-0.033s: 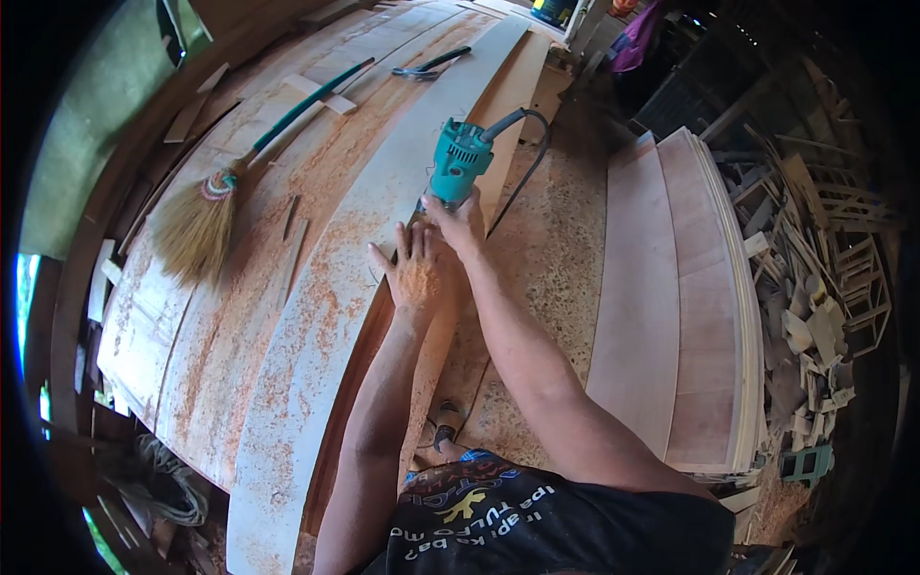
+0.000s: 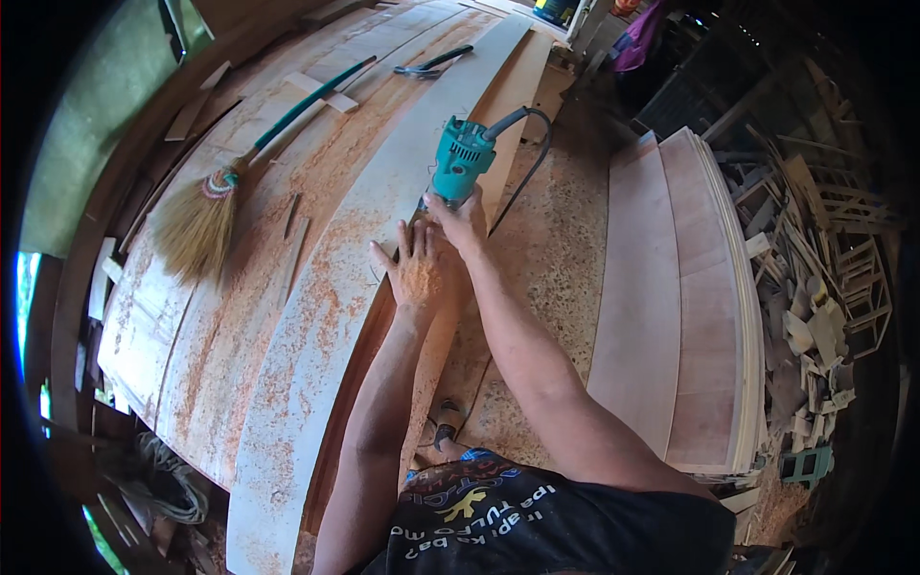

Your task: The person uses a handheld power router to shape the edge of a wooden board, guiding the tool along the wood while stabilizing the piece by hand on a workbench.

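Daylight floods in from the left, wall gap (image 2: 28, 297) blown out blue-white | desk (image 2: 139, 350) catching it brightly | upper right sinking into shadow, scrap-wood pile (image 2: 815, 331) dimmer | hands (image 2: 417, 278) reading fairly crisp | fisheye bending edges, corners black

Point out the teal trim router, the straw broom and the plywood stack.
Teal trim router (image 2: 458, 159): head view, on housing.
Straw broom (image 2: 199, 222): head view, on bristles.
Plywood stack (image 2: 711, 316): head view, on upper surface.
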A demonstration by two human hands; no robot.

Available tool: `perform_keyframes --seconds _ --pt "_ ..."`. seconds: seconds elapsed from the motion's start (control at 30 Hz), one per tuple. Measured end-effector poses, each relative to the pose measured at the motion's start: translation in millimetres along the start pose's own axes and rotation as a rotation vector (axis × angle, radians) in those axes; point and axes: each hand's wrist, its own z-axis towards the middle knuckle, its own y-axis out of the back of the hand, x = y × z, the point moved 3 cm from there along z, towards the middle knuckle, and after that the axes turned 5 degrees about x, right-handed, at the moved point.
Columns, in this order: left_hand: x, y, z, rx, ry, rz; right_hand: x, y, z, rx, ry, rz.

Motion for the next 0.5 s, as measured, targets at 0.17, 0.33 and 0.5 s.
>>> perform_keyframes --seconds 0.17,0.33,0.5 --pt "0.3 -4.8 6.1 -0.068 -0.017 0.032 -4.8 -1.8 6.6 0.034 -0.041 0.062" --pt "-2.8 -4.3 11.8 -0.018 -0.008 0.029 -3.9 1.9 14.2 0.001 0.024 -0.05" --pt "-4.0 -7.8 18.0 -0.059 -0.017 0.022 -1.6 3.4 18.2 0.026 -0.034 -0.009"
